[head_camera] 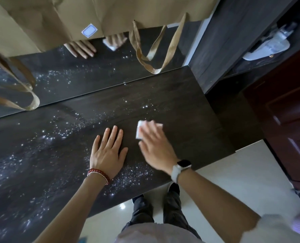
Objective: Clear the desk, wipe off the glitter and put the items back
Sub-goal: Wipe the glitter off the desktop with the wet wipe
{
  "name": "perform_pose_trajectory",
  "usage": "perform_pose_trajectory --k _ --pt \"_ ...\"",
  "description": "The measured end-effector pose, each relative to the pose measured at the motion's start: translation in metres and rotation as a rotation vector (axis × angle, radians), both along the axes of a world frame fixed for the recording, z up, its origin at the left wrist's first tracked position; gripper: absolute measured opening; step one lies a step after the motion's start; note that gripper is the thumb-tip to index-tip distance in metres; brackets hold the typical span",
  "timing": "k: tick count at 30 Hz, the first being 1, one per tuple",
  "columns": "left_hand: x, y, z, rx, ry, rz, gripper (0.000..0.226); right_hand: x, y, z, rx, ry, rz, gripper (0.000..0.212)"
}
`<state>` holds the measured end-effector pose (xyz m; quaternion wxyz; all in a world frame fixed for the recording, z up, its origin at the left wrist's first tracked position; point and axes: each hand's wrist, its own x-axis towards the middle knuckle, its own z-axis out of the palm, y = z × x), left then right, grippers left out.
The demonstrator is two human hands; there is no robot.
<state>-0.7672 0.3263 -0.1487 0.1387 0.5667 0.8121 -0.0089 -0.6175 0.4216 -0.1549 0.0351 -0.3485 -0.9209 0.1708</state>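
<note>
A dark wood-grain desk (pixel 177 95) fills the middle of the head view. Silvery glitter (pixel 46 146) is scattered over its left and middle, with another patch (pixel 131 174) near the front edge. My left hand (pixel 107 153) lies flat on the desk, fingers spread, holding nothing. My right hand (pixel 154 146), blurred, presses a folded white wipe (pixel 140 130) onto the desk just right of the left hand. The desk surface around the wipe looks free of glitter.
A mirror (pixel 86 71) stands along the desk's back edge and reflects both hands and the glitter. Brown paper bags (pixel 110 14) with ribbon handles (pixel 154 55) hang over the mirror. A dark shelf unit (pixel 233 41) and a red-brown door (pixel 285 128) stand to the right.
</note>
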Motion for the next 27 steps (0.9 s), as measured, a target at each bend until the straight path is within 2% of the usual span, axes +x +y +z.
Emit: perform_pose_trajectory --k 1,3,4,6,8,9,10,12,14,15,17,19,21,22,23,24,27 --pt "-0.001 -0.002 0.000 -0.007 0.001 0.018 0.065 -0.001 -0.011 0.004 -0.012 -0.015 0.116 0.051" --pt "-0.004 -0.005 0.001 -0.012 0.006 0.040 0.066 0.019 0.007 -0.003 0.054 -0.060 0.106 0.050" --pt "-0.005 -0.005 0.001 -0.012 0.002 0.042 0.066 0.034 0.026 -0.009 0.098 -0.093 0.005 0.053" --pt "-0.004 -0.005 0.001 -0.015 -0.013 0.042 0.066 0.065 0.067 -0.015 0.081 -0.134 -0.329 0.063" --pt "-0.003 -0.006 0.001 0.000 -0.017 0.059 0.066 0.061 0.089 -0.010 -0.007 -0.139 -0.596 0.057" --pt "-0.003 -0.007 0.001 0.003 -0.023 0.070 0.066 0.040 0.084 -0.005 -0.023 -0.102 -0.622 0.054" --pt "-0.002 -0.006 0.001 0.000 -0.032 0.083 0.067 0.016 0.073 -0.005 -0.016 -0.043 -0.547 0.051" --pt "-0.001 -0.006 0.001 -0.002 -0.038 0.104 0.071 -0.029 0.037 0.000 0.009 0.029 -0.174 0.050" --pt "-0.002 -0.006 0.000 -0.012 -0.034 0.123 0.077 -0.042 0.019 0.005 -0.039 -0.027 0.143 0.050" --pt "-0.003 -0.007 -0.001 -0.015 -0.031 0.139 0.079 -0.037 0.025 0.010 -0.048 -0.051 0.198 0.051" --pt "-0.003 -0.006 -0.001 -0.007 -0.029 0.164 0.080 -0.010 0.053 -0.001 0.023 -0.053 0.094 0.051" --pt "-0.002 -0.006 0.000 -0.011 -0.039 0.188 0.078 0.022 0.094 -0.009 0.103 -0.104 -0.183 0.058" --pt "0.000 -0.005 0.000 -0.006 -0.056 0.207 0.078 0.027 0.120 -0.009 0.005 -0.145 -0.469 0.059" --pt "0.000 -0.004 0.000 -0.010 -0.063 0.216 0.079 0.012 0.120 -0.006 -0.029 -0.135 -0.530 0.055" --pt "0.000 -0.003 0.001 -0.015 -0.063 0.223 0.078 -0.008 0.111 -0.003 -0.026 -0.104 -0.491 0.052" --pt "0.000 -0.002 0.001 -0.015 -0.057 0.230 0.077 -0.029 0.096 -0.002 -0.014 -0.042 -0.361 0.050" --pt "0.001 -0.003 0.002 -0.016 -0.055 0.236 0.075 -0.078 0.038 0.004 -0.031 -0.012 0.208 0.055"
